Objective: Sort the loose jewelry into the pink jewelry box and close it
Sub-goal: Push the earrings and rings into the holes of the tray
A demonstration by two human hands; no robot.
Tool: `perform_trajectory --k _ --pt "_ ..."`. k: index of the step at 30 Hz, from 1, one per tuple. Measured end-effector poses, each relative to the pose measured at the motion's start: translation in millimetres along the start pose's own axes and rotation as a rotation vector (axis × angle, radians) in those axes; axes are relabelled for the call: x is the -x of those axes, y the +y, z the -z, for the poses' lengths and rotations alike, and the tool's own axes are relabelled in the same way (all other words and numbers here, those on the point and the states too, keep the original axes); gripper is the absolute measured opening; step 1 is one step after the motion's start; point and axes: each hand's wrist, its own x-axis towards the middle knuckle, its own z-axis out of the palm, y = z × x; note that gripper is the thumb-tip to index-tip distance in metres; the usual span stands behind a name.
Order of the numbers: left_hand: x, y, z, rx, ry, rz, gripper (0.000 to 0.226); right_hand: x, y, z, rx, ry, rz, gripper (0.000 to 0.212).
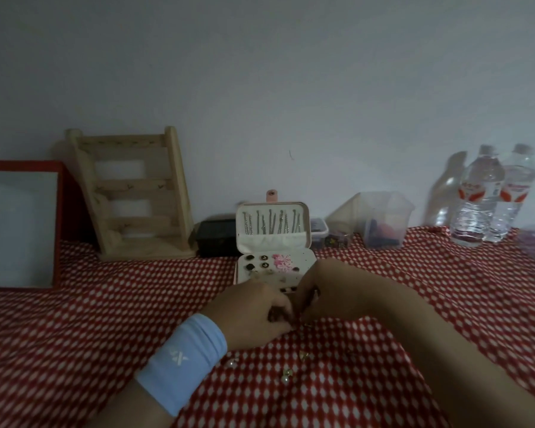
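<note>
While the left hand (254, 310) and right hand (322, 291) meet, fingers curled (held item indiscernible), the pink jewelry box (274, 243) stands open just beyond them.

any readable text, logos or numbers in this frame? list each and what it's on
"X": white logo mark on the light blue wristband; the smaller strokes beside it are unclear.
Labels on the two water bottles: red and white print, too blurred to read.
Nothing else legible.

Left wrist: wide pale-blue wristband (181, 362), ribbed cloth, small white X-shaped logo (177, 357); right forearm (414, 329) bare
</note>
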Motion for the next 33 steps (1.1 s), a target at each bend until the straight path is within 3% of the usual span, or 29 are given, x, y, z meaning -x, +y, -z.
perform_trajectory --k 5,12,18,23,28,33 --pt "2.9 0.8 -9.7 0.042 -0.023 0.018 0.019 -1.9 1.9 -12.6 -0.026 0.009 -0.006 0.015" --pt "-0.3 -0.3 -10.1 0.181 0.096 0.076 0.012 -0.2 11.6 -12.9 -0.187 0.070 0.068 0.015" --pt "-1.1 5.5 3.8 0.799 0.326 0.264 0.011 3.1 16.3 -5.8 -0.600 0.343 0.110 0.011" --pt "-1.2 6.5 6.4 1.198 0.282 0.407 0.017 2.6 13.8 -9.3 -0.796 0.366 0.138 0.014" --pt "-0.1 12.6 6.9 1.268 0.231 0.433 0.019 2.5 10.3 -12.1 -0.937 0.373 0.171 0.015" --pt "-0.8 16.0 6.1 1.200 0.289 0.403 0.016 1.4 8.3 -11.5 -0.986 0.378 0.112 0.010"
